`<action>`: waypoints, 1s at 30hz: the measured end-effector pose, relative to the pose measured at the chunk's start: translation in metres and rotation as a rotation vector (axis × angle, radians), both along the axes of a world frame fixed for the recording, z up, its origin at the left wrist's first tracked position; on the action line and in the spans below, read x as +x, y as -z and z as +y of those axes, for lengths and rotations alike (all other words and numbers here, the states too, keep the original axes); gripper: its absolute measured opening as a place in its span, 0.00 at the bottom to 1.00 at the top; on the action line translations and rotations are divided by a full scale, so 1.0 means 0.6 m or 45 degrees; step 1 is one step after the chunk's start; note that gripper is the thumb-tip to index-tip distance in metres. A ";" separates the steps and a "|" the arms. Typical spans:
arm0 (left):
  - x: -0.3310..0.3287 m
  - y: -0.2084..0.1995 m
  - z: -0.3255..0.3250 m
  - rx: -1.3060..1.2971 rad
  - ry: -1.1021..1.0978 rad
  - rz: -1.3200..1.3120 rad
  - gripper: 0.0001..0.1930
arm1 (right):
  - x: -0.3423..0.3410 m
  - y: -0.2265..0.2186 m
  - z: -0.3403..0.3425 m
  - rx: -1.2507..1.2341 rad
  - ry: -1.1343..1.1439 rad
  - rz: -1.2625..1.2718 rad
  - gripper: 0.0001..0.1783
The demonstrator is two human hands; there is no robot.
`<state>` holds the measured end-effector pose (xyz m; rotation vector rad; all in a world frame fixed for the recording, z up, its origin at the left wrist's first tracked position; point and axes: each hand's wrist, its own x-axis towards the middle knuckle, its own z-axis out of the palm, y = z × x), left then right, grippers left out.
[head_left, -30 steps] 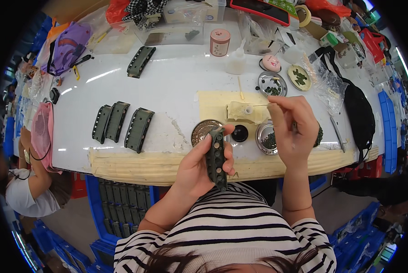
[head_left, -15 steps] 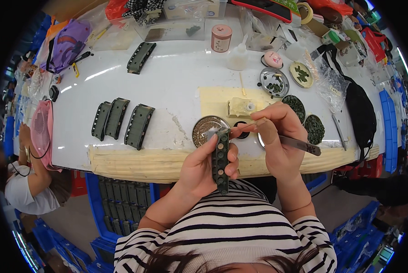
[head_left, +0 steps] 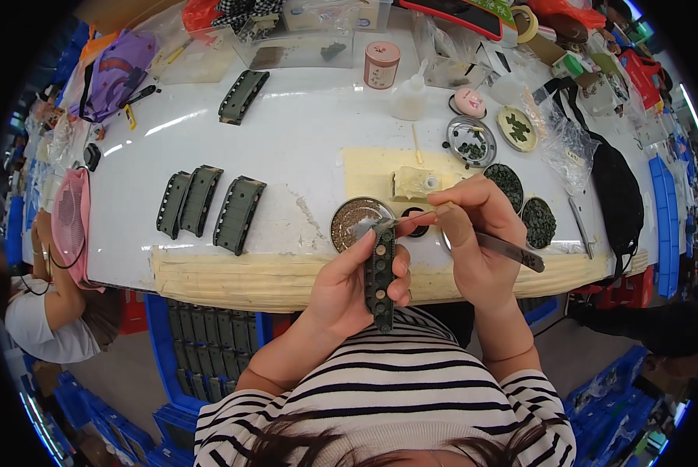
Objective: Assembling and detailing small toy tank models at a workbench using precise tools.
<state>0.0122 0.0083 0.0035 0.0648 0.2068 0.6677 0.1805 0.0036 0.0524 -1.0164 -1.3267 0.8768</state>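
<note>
Dark green studded strip point(head_left: 379, 284) sits in the left hand point(head_left: 341, 288), held lengthwise in front of the person's body, just on the near side of the table's taped edge point(head_left: 286, 282). The left hand is closed around the strip's sides, the thumb along its left side and the fingertips curled in at its right, so that the face with the row of round studs is turned up. The lower end of the strip sticks out past the grip, over the striped shirt point(head_left: 395, 373).

The right hand point(head_left: 481, 241) is just to the right of the strip's upper end. Its thumb and index finger are pinched together on a thin tool that points left toward that end; whether the tip touches cannot be told. The same hand also has hold of a metal tool point(head_left: 512, 251), whose handle slants out to the right under the palm.

Beyond the strip's upper end, a round metal dish point(head_left: 334, 221) of brown bits stands on the table point(head_left: 294, 148), with a yellowish block point(head_left: 411, 185) farther back. Right of the right hand, small green pieces point(head_left: 539, 222) fill a round container. Well to the left, three similar green parts point(head_left: 239, 215) lie side by side.
</note>
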 end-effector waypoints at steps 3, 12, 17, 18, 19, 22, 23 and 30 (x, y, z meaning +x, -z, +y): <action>0.000 0.002 0.000 0.001 0.005 -0.064 0.25 | -0.002 -0.002 -0.001 -0.005 0.002 0.022 0.05; -0.010 -0.013 0.012 0.162 -0.086 0.046 0.28 | 0.045 0.027 0.022 0.172 0.420 -0.549 0.06; -0.018 -0.023 0.017 0.476 -0.224 0.519 0.28 | 0.039 0.036 0.038 0.259 0.549 -0.834 0.06; -0.021 -0.023 0.017 0.565 -0.260 0.609 0.28 | 0.039 0.042 0.040 0.239 0.525 -0.863 0.06; -0.024 -0.022 0.017 0.654 -0.295 0.699 0.27 | 0.041 0.047 0.040 0.220 0.501 -0.892 0.06; -0.032 -0.017 0.017 0.875 -0.396 0.937 0.28 | 0.039 0.052 0.040 0.268 0.516 -0.874 0.08; -0.034 -0.016 0.017 0.941 -0.429 1.011 0.28 | 0.038 0.040 0.034 0.334 0.567 -0.862 0.08; -0.025 -0.029 0.014 1.299 -0.505 1.421 0.27 | 0.022 -0.006 -0.003 0.333 0.272 -0.453 0.06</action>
